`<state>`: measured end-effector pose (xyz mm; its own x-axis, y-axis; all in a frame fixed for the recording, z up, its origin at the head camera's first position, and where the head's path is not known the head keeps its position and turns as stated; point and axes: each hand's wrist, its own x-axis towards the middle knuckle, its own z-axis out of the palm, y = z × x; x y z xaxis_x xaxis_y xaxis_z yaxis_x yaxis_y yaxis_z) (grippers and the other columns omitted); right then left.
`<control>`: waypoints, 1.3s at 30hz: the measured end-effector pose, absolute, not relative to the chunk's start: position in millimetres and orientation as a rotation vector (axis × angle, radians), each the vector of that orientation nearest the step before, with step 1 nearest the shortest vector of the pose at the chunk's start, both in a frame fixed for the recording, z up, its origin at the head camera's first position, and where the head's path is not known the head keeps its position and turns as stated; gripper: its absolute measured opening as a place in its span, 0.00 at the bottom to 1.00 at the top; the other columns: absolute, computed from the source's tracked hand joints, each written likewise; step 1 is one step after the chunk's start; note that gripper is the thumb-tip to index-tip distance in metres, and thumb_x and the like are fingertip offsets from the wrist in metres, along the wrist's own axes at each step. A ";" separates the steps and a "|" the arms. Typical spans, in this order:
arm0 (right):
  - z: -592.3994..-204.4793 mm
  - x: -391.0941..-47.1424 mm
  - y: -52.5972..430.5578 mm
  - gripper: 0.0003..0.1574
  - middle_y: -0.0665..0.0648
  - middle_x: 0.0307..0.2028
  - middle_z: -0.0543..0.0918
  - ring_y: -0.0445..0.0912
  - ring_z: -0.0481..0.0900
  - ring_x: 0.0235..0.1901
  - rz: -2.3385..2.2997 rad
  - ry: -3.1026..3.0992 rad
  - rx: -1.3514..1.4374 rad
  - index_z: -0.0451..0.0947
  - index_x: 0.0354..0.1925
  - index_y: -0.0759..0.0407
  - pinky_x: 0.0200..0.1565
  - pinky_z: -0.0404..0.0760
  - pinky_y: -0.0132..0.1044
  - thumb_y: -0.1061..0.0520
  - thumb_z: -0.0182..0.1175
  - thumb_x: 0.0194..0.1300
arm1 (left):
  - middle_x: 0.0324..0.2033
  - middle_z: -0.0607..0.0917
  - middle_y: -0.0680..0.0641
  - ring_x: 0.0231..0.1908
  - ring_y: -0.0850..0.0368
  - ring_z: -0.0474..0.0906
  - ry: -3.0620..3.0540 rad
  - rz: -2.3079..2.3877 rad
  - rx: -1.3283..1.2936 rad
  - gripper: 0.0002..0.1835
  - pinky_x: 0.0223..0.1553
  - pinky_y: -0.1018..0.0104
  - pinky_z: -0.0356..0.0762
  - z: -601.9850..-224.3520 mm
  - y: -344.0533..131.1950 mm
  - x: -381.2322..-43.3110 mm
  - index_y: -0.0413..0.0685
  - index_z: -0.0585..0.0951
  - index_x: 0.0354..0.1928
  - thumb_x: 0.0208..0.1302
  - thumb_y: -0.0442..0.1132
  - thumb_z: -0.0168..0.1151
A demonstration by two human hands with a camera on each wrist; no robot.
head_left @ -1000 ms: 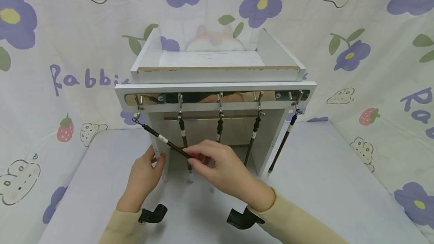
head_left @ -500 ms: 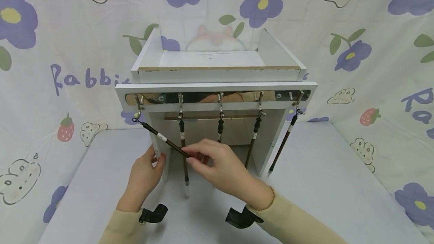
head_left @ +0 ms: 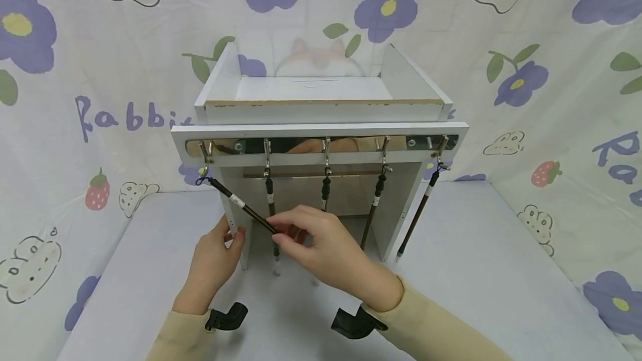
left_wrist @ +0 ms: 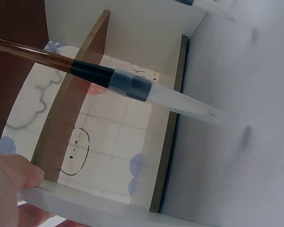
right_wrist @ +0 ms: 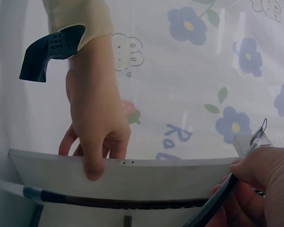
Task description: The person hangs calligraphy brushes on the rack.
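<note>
My right hand [head_left: 333, 249] pinches the dark handle of a calligraphy brush [head_left: 237, 201] between thumb and fingers. This brush slants down to the right from the leftmost hook [head_left: 204, 157], its cord loop at the hook's lower end. My left hand [head_left: 213, 252] grips the left side panel [head_left: 244, 252] of a white wooden stand, thumb on one face and fingers on the other. Behind the right hand hangs a second calligraphy brush [head_left: 271, 196]; its white tapered tip [left_wrist: 180, 105] shows in the left wrist view.
More brushes hang from the hooks to the right, including one at the far right [head_left: 418, 210]. The hooks sit on a shiny metal strip [head_left: 301, 145] along the stand's front. An open-topped white tray [head_left: 321, 111] forms its upper part. A patterned curtain [head_left: 501, 32] stands behind.
My right hand has shifted slightly left with the brush. The brush hanging second from left has swung back and forth. My left hand stays on the panel.
</note>
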<state>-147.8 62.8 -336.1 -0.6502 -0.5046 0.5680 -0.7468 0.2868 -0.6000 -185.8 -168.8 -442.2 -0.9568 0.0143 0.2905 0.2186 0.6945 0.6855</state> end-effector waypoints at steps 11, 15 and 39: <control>-335.7 -143.7 60.9 0.14 0.43 0.36 0.79 0.35 0.76 0.35 1.343 -2.261 1.140 0.81 0.50 0.55 0.34 0.79 0.29 0.61 0.63 0.64 | 0.54 0.80 0.35 0.49 0.36 0.80 -2.648 -1.103 -0.190 0.21 0.41 0.41 0.80 -441.9 -168.7 -185.4 0.45 0.71 0.63 0.72 0.44 0.53; -335.6 -142.7 59.6 0.14 0.43 0.36 0.79 0.35 0.76 0.34 1.355 -2.255 1.139 0.81 0.49 0.55 0.34 0.79 0.28 0.62 0.64 0.64 | 0.52 0.81 0.35 0.49 0.36 0.80 -2.640 -1.103 -0.191 0.20 0.41 0.41 0.80 -442.4 -168.8 -185.4 0.45 0.71 0.62 0.72 0.43 0.53; -334.6 -141.3 54.8 0.15 0.43 0.36 0.79 0.35 0.76 0.34 1.370 -2.266 1.056 0.81 0.49 0.55 0.34 0.79 0.29 0.62 0.65 0.63 | 0.54 0.80 0.35 0.49 0.36 0.80 -2.648 -1.113 -0.181 0.22 0.42 0.43 0.80 -440.0 -168.6 -183.9 0.45 0.70 0.64 0.71 0.43 0.53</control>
<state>-141.3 54.8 -334.6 -0.6893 -0.4391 0.5763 -0.7143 0.2789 -0.6419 -183.9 -168.6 -440.0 -0.9577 0.0126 0.2874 0.2142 0.6981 0.6832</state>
